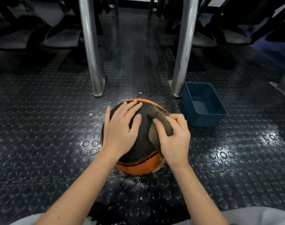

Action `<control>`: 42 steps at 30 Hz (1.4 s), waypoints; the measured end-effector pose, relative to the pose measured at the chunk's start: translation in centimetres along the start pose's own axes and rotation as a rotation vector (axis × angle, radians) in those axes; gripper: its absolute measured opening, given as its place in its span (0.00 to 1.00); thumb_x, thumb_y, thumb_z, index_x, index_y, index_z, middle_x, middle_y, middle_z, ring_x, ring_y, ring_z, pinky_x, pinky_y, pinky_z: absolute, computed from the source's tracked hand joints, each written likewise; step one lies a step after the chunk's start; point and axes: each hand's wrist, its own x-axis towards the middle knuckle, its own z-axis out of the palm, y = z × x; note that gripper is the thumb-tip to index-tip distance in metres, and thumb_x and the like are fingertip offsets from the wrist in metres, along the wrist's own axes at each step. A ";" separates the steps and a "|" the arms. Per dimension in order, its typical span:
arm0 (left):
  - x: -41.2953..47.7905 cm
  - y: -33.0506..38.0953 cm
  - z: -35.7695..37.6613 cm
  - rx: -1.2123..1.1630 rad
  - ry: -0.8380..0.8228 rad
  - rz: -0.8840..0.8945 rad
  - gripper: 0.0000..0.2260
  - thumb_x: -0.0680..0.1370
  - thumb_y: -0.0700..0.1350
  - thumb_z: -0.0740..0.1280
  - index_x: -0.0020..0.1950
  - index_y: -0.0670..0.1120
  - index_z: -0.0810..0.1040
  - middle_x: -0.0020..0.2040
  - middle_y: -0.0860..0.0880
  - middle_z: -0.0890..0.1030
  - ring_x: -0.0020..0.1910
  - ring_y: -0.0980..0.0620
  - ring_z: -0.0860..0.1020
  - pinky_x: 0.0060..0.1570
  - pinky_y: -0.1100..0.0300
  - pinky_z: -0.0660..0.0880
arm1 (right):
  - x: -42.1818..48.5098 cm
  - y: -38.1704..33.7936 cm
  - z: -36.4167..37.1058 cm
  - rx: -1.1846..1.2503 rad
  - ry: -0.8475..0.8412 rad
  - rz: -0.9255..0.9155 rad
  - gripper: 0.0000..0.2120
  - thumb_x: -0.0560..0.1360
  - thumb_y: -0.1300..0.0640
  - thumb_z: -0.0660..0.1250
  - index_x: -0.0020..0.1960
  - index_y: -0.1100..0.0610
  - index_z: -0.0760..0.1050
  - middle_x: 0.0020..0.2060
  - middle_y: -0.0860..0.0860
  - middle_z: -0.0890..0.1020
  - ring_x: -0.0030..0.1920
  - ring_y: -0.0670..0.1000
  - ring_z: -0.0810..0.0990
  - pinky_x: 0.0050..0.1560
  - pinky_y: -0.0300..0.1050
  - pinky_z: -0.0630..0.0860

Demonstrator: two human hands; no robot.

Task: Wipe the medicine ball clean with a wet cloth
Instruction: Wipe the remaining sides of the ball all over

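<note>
At frame centre, the left hand (120, 129) lies flat, fingers spread, on the medicine ball (138, 166) while the right hand (174, 137) grips a bunched brown cloth (158, 116) against it.

The person's two arms are bare from the forearms down to the left hand (120, 127) and the right hand (174, 138), and the fingernails that show are short and plain. A small dark spot marks the left forearm (77, 189) close to the near edge. Light grey clothing (260, 215) fills the near right corner, with a smaller patch of the same pale grey fabric at the near left corner.
</note>
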 end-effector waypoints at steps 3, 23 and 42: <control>-0.2 0.4 0.3 -0.001 0.005 -0.007 0.24 0.77 0.59 0.48 0.68 0.56 0.72 0.69 0.59 0.70 0.72 0.57 0.62 0.71 0.59 0.37 | 1.9 3.2 -0.7 -0.027 -0.010 0.284 0.08 0.74 0.57 0.70 0.41 0.62 0.80 0.40 0.51 0.75 0.42 0.51 0.75 0.45 0.39 0.70; -0.6 -0.1 0.1 -0.029 0.099 -0.138 0.22 0.77 0.57 0.51 0.66 0.55 0.74 0.67 0.58 0.72 0.70 0.57 0.66 0.72 0.55 0.40 | 1.3 -0.6 0.3 -0.011 -0.078 0.161 0.07 0.76 0.58 0.67 0.41 0.58 0.79 0.40 0.51 0.76 0.41 0.48 0.74 0.44 0.40 0.67; 0.0 -0.1 0.1 -0.017 0.042 -0.080 0.22 0.77 0.58 0.50 0.67 0.56 0.73 0.67 0.60 0.71 0.68 0.60 0.65 0.70 0.59 0.35 | -0.5 0.8 0.1 -0.044 0.025 0.028 0.09 0.75 0.55 0.66 0.42 0.60 0.80 0.40 0.47 0.74 0.43 0.50 0.74 0.47 0.36 0.68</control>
